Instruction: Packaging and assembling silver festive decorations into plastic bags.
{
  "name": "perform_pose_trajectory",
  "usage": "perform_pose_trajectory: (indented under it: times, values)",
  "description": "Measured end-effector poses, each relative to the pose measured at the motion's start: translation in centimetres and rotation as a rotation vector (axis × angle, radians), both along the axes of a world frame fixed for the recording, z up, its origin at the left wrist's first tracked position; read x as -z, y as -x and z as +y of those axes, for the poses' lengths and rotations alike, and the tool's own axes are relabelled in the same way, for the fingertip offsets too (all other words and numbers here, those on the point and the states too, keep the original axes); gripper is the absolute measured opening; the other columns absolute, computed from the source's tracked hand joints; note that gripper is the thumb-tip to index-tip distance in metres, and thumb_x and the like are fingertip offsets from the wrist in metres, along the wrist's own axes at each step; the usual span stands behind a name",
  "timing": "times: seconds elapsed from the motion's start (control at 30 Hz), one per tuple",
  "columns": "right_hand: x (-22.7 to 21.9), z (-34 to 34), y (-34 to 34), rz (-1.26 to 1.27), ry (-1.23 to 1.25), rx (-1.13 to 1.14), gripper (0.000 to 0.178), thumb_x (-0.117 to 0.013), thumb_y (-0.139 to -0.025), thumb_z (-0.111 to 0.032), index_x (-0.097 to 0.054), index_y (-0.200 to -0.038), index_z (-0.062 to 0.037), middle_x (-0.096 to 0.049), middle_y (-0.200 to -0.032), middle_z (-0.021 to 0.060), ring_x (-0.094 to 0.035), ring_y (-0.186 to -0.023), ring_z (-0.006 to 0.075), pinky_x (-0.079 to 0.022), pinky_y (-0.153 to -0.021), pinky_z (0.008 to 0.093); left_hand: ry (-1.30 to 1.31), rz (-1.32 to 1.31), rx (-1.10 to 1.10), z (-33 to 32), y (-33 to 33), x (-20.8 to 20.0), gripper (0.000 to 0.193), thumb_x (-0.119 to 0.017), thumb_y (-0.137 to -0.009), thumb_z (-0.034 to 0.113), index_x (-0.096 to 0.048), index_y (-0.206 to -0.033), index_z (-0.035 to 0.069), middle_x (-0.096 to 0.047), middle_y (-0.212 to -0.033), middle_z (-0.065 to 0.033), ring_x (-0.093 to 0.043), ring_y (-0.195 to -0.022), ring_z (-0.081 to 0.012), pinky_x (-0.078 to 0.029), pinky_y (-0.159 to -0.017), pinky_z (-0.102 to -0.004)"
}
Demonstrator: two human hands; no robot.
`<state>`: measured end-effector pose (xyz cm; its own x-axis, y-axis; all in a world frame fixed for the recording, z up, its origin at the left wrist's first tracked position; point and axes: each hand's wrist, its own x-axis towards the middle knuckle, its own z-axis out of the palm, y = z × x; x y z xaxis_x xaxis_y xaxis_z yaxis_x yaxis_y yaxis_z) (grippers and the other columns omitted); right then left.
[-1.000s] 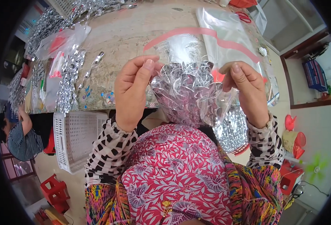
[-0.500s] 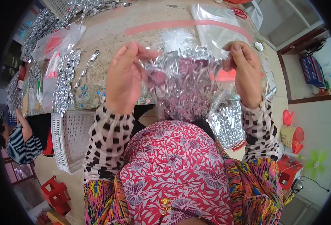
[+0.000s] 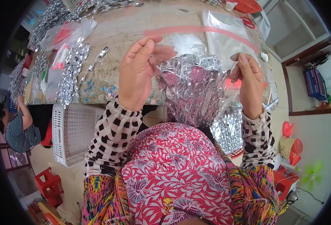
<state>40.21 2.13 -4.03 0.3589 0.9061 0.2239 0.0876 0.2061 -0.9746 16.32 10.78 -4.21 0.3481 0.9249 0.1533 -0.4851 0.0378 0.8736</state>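
A clear plastic bag (image 3: 225, 75) is stretched between my two hands, above the near edge of the table. Inside it lies shiny silver foil trim (image 3: 191, 90) in wavy strands, with a white feathery tuft (image 3: 186, 44) at its far end. My left hand (image 3: 137, 73) pinches the bag's left side between thumb and fingers. On the opposite side my right hand (image 3: 250, 80) grips the bag between thumb and bent fingers. A pink-red strip (image 3: 165, 30) runs across the film beyond the hands.
Flat clear bags (image 3: 225, 37) and red-handled scissors (image 3: 248, 22) lie at the far right of the table (image 3: 135, 22). Silver strands (image 3: 70, 84) spread at left. A white plastic basket (image 3: 75, 131) stands below left; more silver trim (image 3: 227, 129) sits below right. Another person (image 3: 23, 129) is at far left.
Both hands still hold the bag. The whole view has shifted slightly, so hands and bag appear farther right. The silver trim shows more sharply now.
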Motion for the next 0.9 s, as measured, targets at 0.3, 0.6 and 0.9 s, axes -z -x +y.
perform_pose_trajectory:
  times: [0.3,0.6,0.9]
  values:
    - [-0.7,-1.0,1.0,-0.043,0.036,-0.014,0.023,-0.051,-0.096,-0.022,-0.061,-0.099,-0.0009,-0.057,-0.076,0.0012,-0.053,-0.071,0.0081,-0.042,-0.067,0.0211,-0.026,-0.120,-0.007,-1.6,1.4,-1.0,0.023,-0.049,-0.097,0.016,-0.054,-0.109,-0.003,-0.067,-0.094,-0.0154,-0.066,-0.087,-0.0217,-0.053,-0.082,-0.0331]
    - [-8.7,-0.9,6.9,-1.301,-0.680,0.044,0.020,-0.069,-0.077,-0.004,-0.065,-0.097,-0.0061,-0.060,-0.098,0.0079,-0.055,-0.092,0.0231,-0.042,-0.083,0.0339,-0.050,-0.139,0.008,-2.8,1.2,-1.1,0.025,-0.048,-0.097,0.017,-0.055,-0.110,-0.004,-0.065,-0.101,-0.0148,-0.065,-0.092,-0.0206,-0.052,-0.084,-0.0324]
    - [-7.0,1.7,8.7,-1.576,-0.779,0.044,0.025,-0.070,-0.065,-0.012,-0.066,-0.090,-0.0132,-0.058,-0.088,-0.0015,-0.054,-0.085,0.0202,-0.042,-0.078,0.0350,-0.195,-0.125,-0.010,-4.5,0.4,0.7,0.026,-0.045,-0.098,0.010,-0.055,-0.117,-0.005,-0.063,-0.107,-0.0114,-0.064,-0.095,-0.0177,-0.052,-0.087,-0.0300]
